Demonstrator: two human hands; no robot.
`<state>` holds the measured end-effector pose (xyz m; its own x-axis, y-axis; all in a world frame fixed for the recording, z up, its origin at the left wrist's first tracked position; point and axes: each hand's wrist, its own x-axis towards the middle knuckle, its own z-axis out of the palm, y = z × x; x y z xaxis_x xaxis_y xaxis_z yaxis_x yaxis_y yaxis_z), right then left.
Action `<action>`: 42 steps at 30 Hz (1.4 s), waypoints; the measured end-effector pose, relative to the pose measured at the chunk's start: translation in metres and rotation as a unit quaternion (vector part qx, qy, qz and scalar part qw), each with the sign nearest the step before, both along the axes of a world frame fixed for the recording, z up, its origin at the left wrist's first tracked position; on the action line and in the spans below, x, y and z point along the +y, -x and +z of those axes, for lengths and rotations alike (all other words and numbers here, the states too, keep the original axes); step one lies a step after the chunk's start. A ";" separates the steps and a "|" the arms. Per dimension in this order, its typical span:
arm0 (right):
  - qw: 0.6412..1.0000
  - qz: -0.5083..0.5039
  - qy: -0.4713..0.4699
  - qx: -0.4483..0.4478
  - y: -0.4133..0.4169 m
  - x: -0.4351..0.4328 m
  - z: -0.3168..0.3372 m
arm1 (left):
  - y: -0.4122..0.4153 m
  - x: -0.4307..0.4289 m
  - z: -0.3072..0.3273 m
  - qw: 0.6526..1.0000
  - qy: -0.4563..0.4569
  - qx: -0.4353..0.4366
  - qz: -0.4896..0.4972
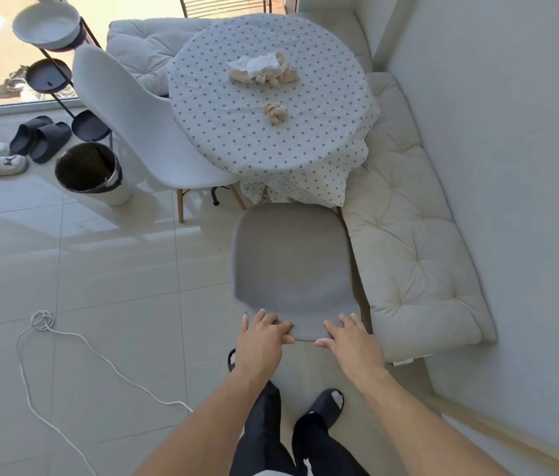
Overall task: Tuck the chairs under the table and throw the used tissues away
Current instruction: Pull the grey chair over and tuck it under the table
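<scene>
A grey chair (293,266) stands in front of me with its seat toward the round table (237,132), which wears a dotted cloth. My left hand (262,334) and my right hand (350,338) both grip the top of its backrest. A white chair (144,132) stands at the table's left side, its seat partly under the cloth. Crumpled tissues lie on the table: a heap (262,68) near the middle and one small wad (274,112) closer to me. A bin (91,171) with a black liner stands on the floor left of the white chair.
A cushioned bench (408,242) runs along the wall right of the grey chair and behind the table. A white cable (65,341) snakes over the tiled floor at left. Slippers (41,137), sandals and a metal plant stand (62,77) sit by the glass door.
</scene>
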<state>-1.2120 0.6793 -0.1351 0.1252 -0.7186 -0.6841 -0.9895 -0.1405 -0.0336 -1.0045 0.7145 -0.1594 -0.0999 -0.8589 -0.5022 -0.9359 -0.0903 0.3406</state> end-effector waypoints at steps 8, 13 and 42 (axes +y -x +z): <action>0.998 -0.023 0.052 0.015 -0.033 -0.058 -0.005 | -0.022 -0.075 -0.016 0.998 0.047 0.049 0.014; 0.997 -0.049 0.065 0.011 -0.046 -0.097 -0.010 | -0.029 -0.115 -0.031 0.994 0.083 0.068 0.023; 0.998 0.001 -0.065 -0.001 -0.048 -0.154 0.002 | -0.033 -0.148 0.001 0.985 -0.065 0.065 0.146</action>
<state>-1.1635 0.5253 -0.1327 0.1279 -0.6229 -0.7718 -0.9892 -0.1368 -0.0535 -0.9713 0.5670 -0.1580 0.0716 -0.7901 -0.6088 -0.8132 -0.3997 0.4231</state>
